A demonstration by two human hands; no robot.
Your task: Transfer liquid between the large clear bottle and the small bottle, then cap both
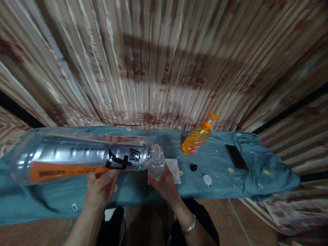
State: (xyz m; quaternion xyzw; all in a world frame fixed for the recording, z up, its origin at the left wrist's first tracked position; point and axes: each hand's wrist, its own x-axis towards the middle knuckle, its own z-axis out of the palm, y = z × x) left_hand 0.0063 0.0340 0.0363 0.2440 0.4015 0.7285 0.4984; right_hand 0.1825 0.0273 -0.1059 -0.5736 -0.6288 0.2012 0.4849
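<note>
My left hand [102,186] is closed round a large clear plastic bottle [84,155] with a silver and orange label, tipped on its side. The bottle's mouth points right and meets the top of a small clear bottle [156,166]. My right hand [164,184] is wrapped round that small bottle; whether the two mouths touch I cannot tell. Beneath and beside my right hand lies a pale cloth [174,168]. To its right are a small black cap [193,167] and a round white lid [207,180].
An orange pump bottle [196,139] with orange liquid stands toward the back of the table. A black phone [236,157] lies at the right. A teal patterned cloth [217,189] covers the narrow table. Patterned curtains [153,68] hang close behind it.
</note>
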